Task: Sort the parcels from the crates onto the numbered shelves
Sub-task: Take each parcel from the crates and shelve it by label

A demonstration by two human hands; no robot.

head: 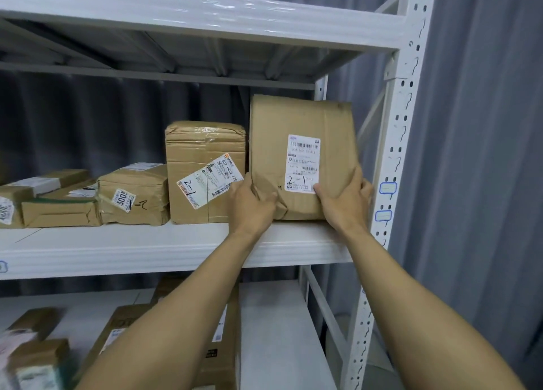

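A tall brown paper-wrapped parcel [302, 131] with a white shipping label stands upright at the right end of the middle shelf [164, 242]. My left hand [249, 206] grips its lower left corner, fingers curled round the crumpled paper. My right hand [345, 201] grips its lower right corner, thumb on the label. The parcel's bottom edge rests on or just above the shelf board. Beside it on the left stands a cardboard box [202, 184] marked 2-1.
Several smaller brown parcels [132, 195] line the middle shelf to the left. The white shelf upright [396, 160] with blue tags stands just right of the parcel. More boxes [223, 345] lie on the lower shelf. Grey curtains hang behind.
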